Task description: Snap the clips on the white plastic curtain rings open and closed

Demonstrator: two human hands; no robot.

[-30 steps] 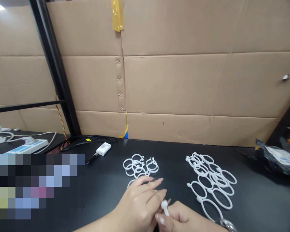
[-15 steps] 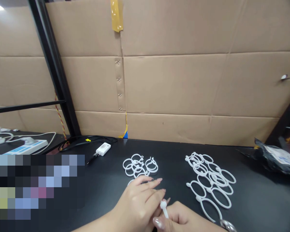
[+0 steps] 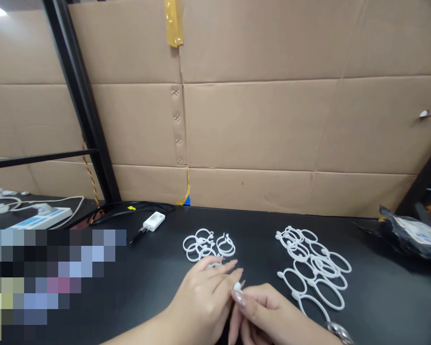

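Observation:
In the lower middle of the head view, my left hand and my right hand meet. Between them is a white plastic ring; only its small rounded knob end shows, the rest hidden by the fingers. My right thumb and fingers pinch the knob end. My left fingers are close together and bent around the ring's other part, back of the hand up. Just beyond my left hand lies a small group of white rings, some with open ends. To the right, a larger heap of white rings with knobs overlaps on the black table.
At the back left lie a white adapter and black cables. Further left is a power strip. A black plastic package sits at the right edge. A cardboard wall and a black post bound the table.
My right hand has shifted up and left, and its thumb now covers most of the ring's knob end. My left hand has barely moved. The rings on the table stay put.

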